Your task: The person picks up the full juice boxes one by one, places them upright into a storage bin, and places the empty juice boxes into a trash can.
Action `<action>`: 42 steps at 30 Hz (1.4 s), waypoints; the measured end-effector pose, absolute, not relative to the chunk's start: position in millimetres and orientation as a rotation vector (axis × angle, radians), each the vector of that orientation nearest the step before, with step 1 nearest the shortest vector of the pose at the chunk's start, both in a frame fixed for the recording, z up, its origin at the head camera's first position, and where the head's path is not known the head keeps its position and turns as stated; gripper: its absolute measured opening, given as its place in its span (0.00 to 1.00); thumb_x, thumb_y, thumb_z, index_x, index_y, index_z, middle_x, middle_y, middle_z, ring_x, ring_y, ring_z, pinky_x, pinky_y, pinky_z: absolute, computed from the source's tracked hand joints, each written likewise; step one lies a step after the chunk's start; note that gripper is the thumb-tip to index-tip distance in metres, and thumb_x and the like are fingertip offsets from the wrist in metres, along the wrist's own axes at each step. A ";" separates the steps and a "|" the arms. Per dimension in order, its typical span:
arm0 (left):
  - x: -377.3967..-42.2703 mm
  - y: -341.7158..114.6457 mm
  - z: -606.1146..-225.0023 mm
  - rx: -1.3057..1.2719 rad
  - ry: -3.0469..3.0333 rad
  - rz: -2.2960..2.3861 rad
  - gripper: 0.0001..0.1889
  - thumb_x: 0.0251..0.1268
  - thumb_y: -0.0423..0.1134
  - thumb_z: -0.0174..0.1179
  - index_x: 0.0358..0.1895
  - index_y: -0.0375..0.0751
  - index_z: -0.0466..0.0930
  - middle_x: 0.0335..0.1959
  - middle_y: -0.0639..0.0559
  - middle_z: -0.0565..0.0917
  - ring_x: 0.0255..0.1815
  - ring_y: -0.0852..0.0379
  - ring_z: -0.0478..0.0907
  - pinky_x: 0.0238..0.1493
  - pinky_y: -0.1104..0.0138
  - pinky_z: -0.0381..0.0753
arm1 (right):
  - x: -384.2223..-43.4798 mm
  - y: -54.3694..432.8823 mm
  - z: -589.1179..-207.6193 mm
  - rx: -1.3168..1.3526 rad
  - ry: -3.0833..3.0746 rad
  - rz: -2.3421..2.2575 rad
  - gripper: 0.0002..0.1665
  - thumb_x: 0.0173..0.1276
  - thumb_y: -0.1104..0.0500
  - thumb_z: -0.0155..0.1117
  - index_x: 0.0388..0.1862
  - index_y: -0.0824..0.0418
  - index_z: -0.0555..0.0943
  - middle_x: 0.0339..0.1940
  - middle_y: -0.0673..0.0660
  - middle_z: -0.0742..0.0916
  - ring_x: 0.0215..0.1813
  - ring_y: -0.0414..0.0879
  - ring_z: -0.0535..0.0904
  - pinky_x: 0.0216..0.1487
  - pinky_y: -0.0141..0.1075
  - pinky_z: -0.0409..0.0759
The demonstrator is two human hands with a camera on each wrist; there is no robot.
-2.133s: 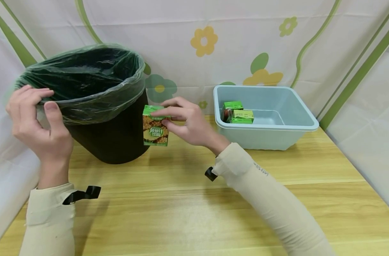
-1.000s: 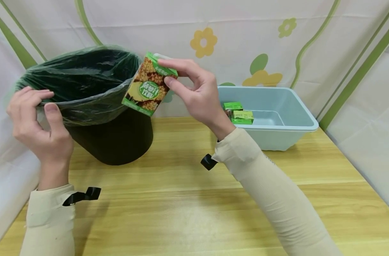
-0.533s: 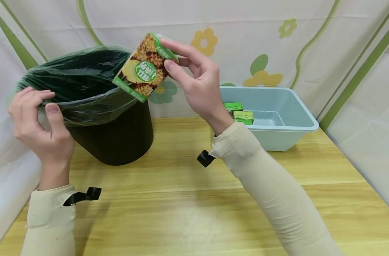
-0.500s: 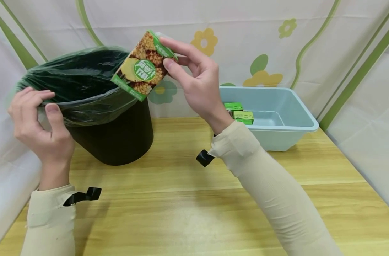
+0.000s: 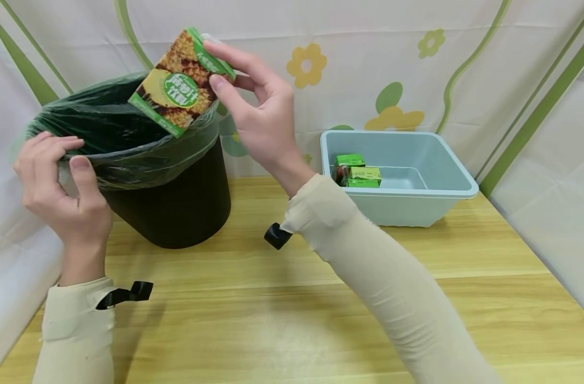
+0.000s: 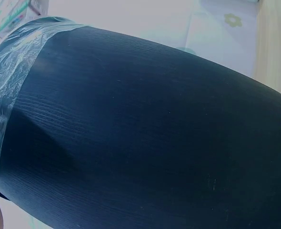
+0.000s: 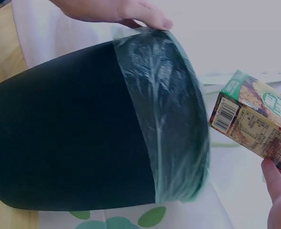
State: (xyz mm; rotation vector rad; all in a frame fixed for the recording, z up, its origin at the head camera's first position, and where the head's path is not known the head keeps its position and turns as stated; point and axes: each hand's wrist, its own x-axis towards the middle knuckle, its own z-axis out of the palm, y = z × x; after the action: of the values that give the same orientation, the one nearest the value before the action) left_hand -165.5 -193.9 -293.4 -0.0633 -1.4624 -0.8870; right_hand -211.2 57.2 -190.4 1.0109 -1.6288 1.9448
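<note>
My right hand (image 5: pixel 260 104) pinches a juice box (image 5: pixel 181 88) by its top end, thumb on the front. The box, green with pineapple pictures, tilts over the right part of the opening of a black trash can (image 5: pixel 176 208). In the right wrist view the juice box (image 7: pixel 255 119) shows its barcode side, past the can's rim. A thin green translucent bag (image 5: pixel 148 165) lines the can and folds over its rim. At the left of that rim my left hand (image 5: pixel 63 192) holds on, fingers over the edge and thumb outside.
A light blue plastic bin (image 5: pixel 402 205) stands on the wooden table (image 5: pixel 292 314) to the right. Several small green boxes (image 5: pixel 364 173) lie in its left end. A white curtain (image 5: pixel 349 64) with printed flowers hangs behind.
My right hand has raised the juice box from beside the trash can, tilted it, and carried it left over the opening. My left hand has stayed at the rim.
</note>
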 end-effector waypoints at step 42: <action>-162.4 -191.6 -286.8 -0.060 -1.456 -0.899 0.34 0.70 0.65 0.60 0.45 0.30 0.89 0.47 0.40 0.90 0.65 0.47 0.81 0.79 0.60 0.65 | -214.1 -3.0 -194.4 1.063 -2.434 0.711 0.22 0.86 0.53 0.53 0.73 0.41 0.81 0.68 0.52 0.78 0.69 0.42 0.73 0.65 0.21 0.68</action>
State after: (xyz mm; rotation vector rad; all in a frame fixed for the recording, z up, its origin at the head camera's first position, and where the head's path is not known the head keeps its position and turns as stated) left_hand -162.4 -191.6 -286.8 -0.0598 -1.4563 -0.8987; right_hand -214.1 -3.0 -194.4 1.0635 -2.4340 0.7111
